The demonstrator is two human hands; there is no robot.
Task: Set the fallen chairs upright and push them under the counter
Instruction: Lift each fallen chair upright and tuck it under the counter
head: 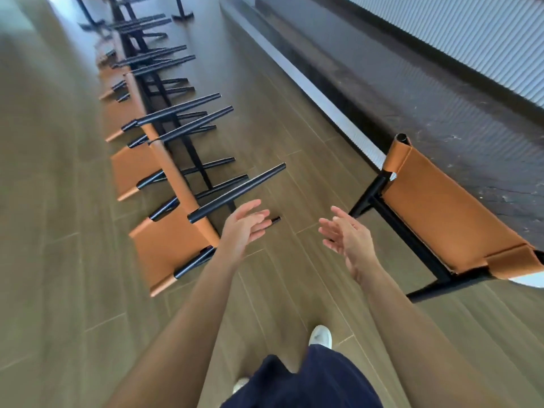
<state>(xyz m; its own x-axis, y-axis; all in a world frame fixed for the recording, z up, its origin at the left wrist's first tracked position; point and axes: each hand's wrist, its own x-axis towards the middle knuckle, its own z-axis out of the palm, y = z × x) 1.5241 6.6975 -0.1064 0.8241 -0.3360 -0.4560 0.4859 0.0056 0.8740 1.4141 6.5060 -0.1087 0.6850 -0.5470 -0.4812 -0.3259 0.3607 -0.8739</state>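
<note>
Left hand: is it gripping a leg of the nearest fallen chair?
No, the left hand is open with straight fingers that curl round nothing, reaching toward the nearest fallen chair.

Bright, even daylight; motion blur smears floor (pixel 59 201) at left; wide-angle bending at edges.

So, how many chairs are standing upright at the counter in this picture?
1: the orange chair at the right, its back against the dark counter. The chairs at the left lie on the floor. More may stand in the blurred far end.
</note>
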